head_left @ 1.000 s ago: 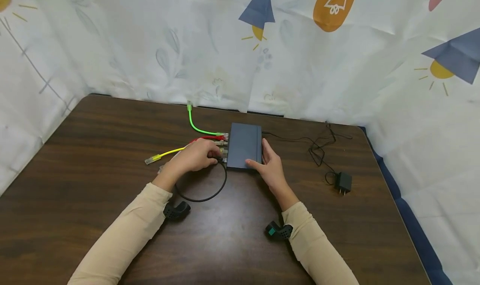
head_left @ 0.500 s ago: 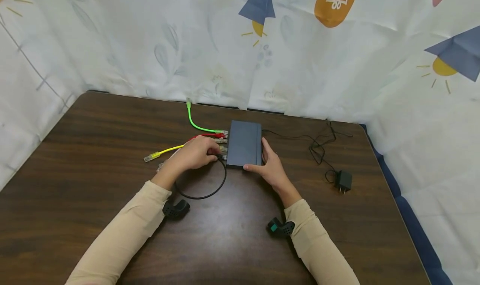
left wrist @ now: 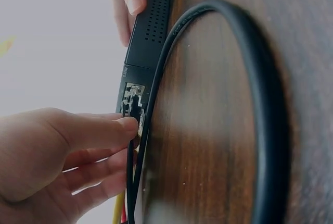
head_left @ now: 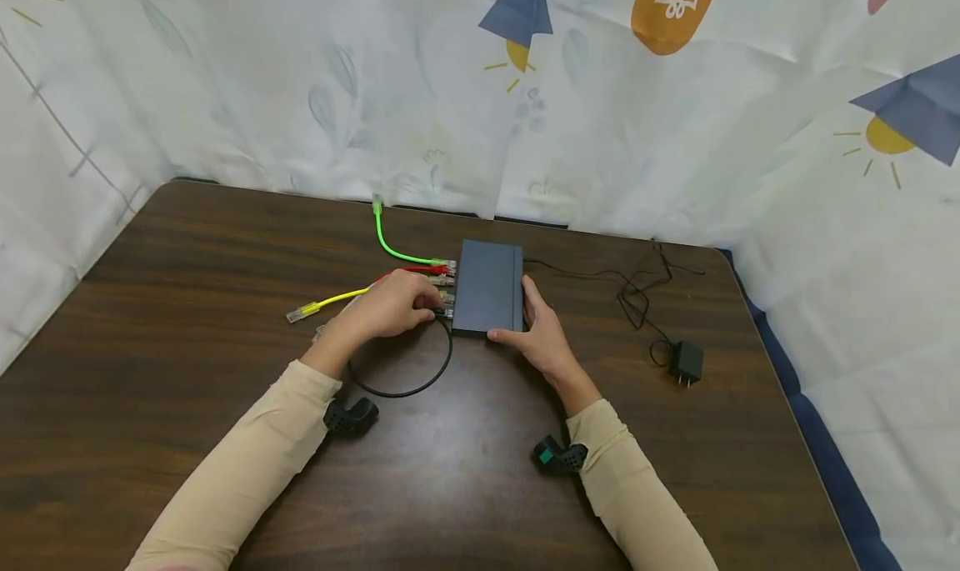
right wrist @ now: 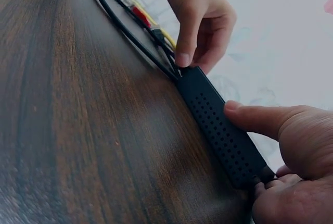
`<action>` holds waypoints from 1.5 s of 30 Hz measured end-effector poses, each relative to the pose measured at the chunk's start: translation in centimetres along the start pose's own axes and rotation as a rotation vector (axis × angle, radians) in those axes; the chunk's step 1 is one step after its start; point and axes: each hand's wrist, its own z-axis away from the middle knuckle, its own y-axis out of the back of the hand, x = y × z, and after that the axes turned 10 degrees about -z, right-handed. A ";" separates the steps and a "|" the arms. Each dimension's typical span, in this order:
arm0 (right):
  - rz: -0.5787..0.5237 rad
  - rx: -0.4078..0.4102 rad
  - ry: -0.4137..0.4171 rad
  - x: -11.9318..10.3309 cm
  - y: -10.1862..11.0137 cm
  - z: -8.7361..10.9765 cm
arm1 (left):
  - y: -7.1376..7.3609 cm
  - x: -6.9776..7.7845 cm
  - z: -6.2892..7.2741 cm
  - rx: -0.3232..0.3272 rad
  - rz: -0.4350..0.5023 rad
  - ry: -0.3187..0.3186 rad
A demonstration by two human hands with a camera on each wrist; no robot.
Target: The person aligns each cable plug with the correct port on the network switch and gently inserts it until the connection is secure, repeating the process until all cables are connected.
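Note:
A flat dark grey network switch [head_left: 489, 288] lies on the table, with several network cables at its left side. My left hand [head_left: 393, 304] pinches the plug end of a black network cable [head_left: 405, 394] at the nearest port. In the left wrist view the plug [left wrist: 134, 101] is at the port opening, partly hidden by my thumb; whether it is fully seated I cannot tell. My right hand [head_left: 543, 338] grips the switch at its right end, thumb along the front edge. The right wrist view shows that thumb against the perforated side [right wrist: 218, 130].
Green [head_left: 382, 237], red [head_left: 416, 268] and yellow [head_left: 337, 300] cables extend left from the switch. A thin black cord [head_left: 633, 296] runs right to a power adapter [head_left: 686, 363] on the brown table [head_left: 450, 504]. A printed white curtain [head_left: 420, 96] hangs behind.
My right thumb has slid slightly toward the switch's front edge. My left hand stays at the same port with the black cable; the head view has shifted a little.

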 end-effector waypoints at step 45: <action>-0.167 0.081 0.011 2.4 -0.3 -1.0 | -0.8 0.8 -0.9 0.013 -0.096 -0.057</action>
